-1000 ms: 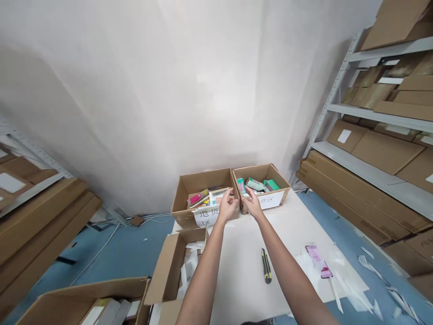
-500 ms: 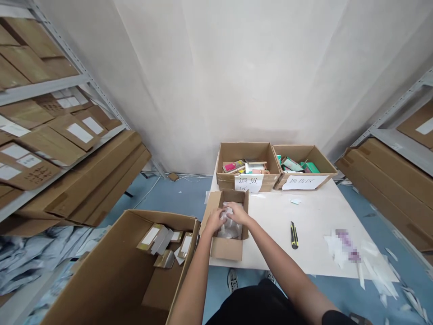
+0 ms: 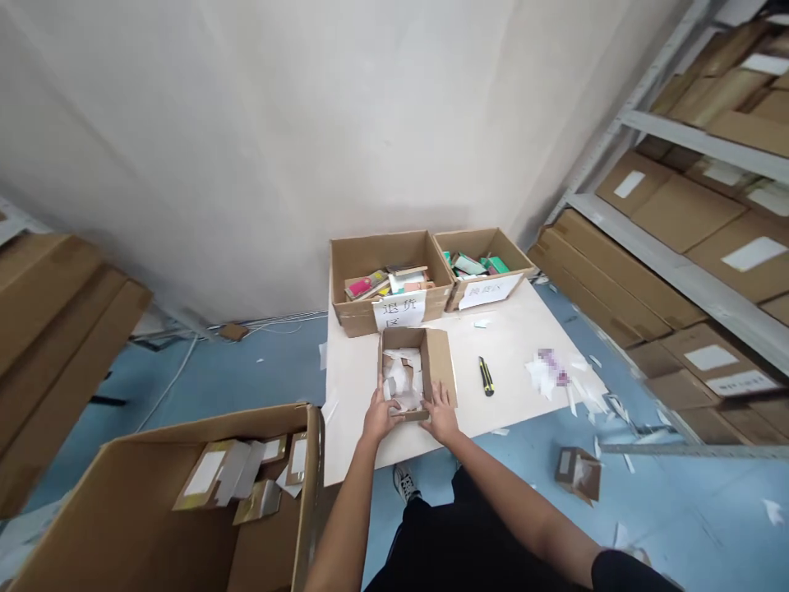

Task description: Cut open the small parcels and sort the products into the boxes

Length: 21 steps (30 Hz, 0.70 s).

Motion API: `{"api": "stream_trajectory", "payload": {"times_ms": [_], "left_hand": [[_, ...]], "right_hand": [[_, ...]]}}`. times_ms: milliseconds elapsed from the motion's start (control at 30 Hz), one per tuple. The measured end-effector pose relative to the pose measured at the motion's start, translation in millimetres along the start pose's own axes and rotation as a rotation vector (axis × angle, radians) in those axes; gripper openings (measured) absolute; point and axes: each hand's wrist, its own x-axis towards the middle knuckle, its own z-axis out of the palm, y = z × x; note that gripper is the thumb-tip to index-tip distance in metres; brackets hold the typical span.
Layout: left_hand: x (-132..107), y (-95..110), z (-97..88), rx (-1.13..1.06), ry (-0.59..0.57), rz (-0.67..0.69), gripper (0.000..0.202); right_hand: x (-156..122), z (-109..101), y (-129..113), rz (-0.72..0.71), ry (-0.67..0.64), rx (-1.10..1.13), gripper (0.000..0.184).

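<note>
A small open cardboard box with crumpled white paper inside sits near the front edge of the white table. My left hand grips its near left corner and my right hand grips its near right corner. Both hands have fingers curled onto the box's near wall.
Two labelled cardboard boxes of coloured packages stand at the table's back. A yellow-black utility knife and paper scraps lie to the right. A big carton stands at lower left, shelves at right, a small box on the floor.
My hands came out of the small box's inside and now hold its near corners. The box stands further onto the table, and the view swung right.
</note>
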Motion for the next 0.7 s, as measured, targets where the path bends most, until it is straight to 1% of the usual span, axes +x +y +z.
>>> {"api": "stream_trajectory", "payload": {"times_ms": [33, 67, 100, 133, 233, 333, 400, 500, 600, 700], "left_hand": [[0, 10, 10.1, -0.004, 0.035, 0.031, 0.011], [-1, 20, 20.1, -0.001, 0.082, 0.059, 0.006], [-3, 31, 29.4, 0.007, 0.138, 0.085, 0.007], [-4, 42, 37.3, 0.017, 0.195, 0.107, 0.009], [0, 77, 51.4, 0.037, 0.329, 0.167, 0.014], [18, 114, 56.9, 0.031, 0.369, 0.264, 0.014], [34, 142, 63.0, 0.017, 0.346, 0.323, 0.011], [58, 193, 83.3, 0.017, 0.220, 0.325, 0.006], [73, 248, 116.3, 0.038, 0.057, 0.281, 0.008], [80, 296, 154.3, 0.053, -0.054, 0.287, 0.010]], "right_hand": [[-3, 0, 8, 0.030, 0.052, -0.002, 0.039], [-6, -2, 18, 0.051, 0.095, 0.001, 0.025], [-8, -5, 28, 0.059, 0.131, 0.010, 0.015], [-10, -11, 39, 0.056, 0.165, 0.022, 0.010], [-17, -33, 70, 0.030, 0.270, 0.046, 0.005], [-26, -59, 101, 0.028, 0.367, 0.055, 0.004], [-36, -78, 123, 0.060, 0.422, 0.065, 0.005], [-57, -107, 166, 0.151, 0.451, 0.100, 0.007], [-86, -131, 216, 0.252, 0.424, 0.138, 0.010], [-120, -144, 264, 0.352, 0.379, 0.158, 0.012]]}}
